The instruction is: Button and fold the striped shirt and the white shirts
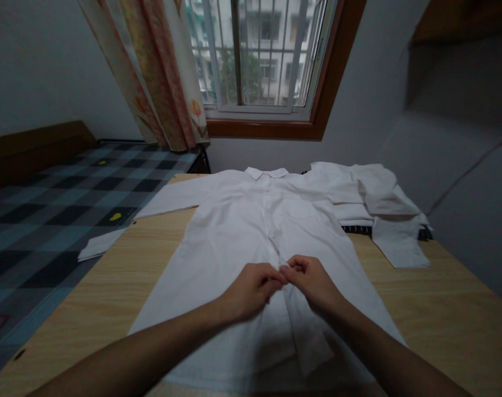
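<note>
A white long-sleeved shirt (234, 231) lies flat, front up, on the wooden table (441, 298), collar toward the window. My left hand (251, 289) and my right hand (311, 278) meet at the shirt's front placket, low on the garment. Both hands are closed in a pinch on the placket edges, fingertips almost touching. Whatever small thing sits between the fingers is hidden. The left sleeve stretches out to the table's left edge and hangs over it.
A pile of folded white clothes (379, 198) sits at the table's back right. A bed with a checked cover (60, 215) stands close on the left. Behind are a barred window (259, 55) and a patterned curtain (160, 71). A grey wall runs along the right.
</note>
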The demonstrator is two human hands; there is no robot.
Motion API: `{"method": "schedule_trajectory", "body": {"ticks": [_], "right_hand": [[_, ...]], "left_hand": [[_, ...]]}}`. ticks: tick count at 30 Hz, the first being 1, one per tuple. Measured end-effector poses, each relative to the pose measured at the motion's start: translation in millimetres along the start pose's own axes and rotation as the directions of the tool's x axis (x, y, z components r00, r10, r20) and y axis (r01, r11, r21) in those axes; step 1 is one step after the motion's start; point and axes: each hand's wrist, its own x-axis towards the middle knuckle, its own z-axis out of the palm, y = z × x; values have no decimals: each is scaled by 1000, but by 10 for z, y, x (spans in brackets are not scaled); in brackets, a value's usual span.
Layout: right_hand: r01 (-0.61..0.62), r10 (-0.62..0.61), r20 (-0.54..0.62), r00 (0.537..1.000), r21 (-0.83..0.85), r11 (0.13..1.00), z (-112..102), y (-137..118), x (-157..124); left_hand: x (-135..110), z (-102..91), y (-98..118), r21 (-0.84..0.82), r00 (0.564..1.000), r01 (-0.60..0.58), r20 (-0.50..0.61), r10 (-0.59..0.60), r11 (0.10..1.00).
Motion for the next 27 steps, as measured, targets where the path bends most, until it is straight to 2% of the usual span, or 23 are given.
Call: {"method": "schedule_trajectory", "body": {"ticks": [4, 6, 9, 11, 13, 16, 18, 20, 22, 23, 25, 27], "right_hand": [[-91, 90, 21, 996, 74, 993, -19, 20, 19], [-102, 105, -20, 994, 110, 989, -30, 0, 6], [-53, 70, -136, 988, 126, 991, -82, -50, -14], [5, 1, -220, 976, 31, 1000, -150, -109, -25], [61, -112, -300, 947, -174, 983, -227, -196, -38], [141, -326, -350, 878, -462, 875, -298, -342, -65], [176, -363, -306, 880, -500, 848, -286, -407, -82], [168, -280, -228, 933, -412, 895, -234, -422, -90], [109, -148, -142, 979, -252, 962, -163, -391, -86], [75, -94, -110, 989, -162, 984, -129, -364, -81], [23, -24, -85, 996, -12, 1000, -72, -304, -65], [-1, 7, -103, 995, 61, 998, -41, -254, -51]], "left_hand": [[16, -106, -15, 265, 979, 95, -201, -41, 960], [31, -130, 5, 404, 980, 112, -197, -33, 908], [52, -109, 39, 533, 989, 92, -146, -16, 841], [67, -72, 46, 568, 993, 66, -121, 4, 821], [90, -30, 42, 583, 995, 33, -98, 30, 812], [143, 15, 41, 587, 996, -3, -68, 53, 809], [188, 2, 50, 556, 996, 28, -85, 23, 831], [229, -66, 60, 434, 995, 91, -79, -63, 896], [252, -182, 53, 180, 986, 159, 15, -165, 971], [255, -245, 39, 32, 976, 198, 83, -200, 980], [246, -351, -9, -186, 950, 286, 185, -252, 940], [229, -395, -68, -239, 924, 365, 216, -317, 900]]}}
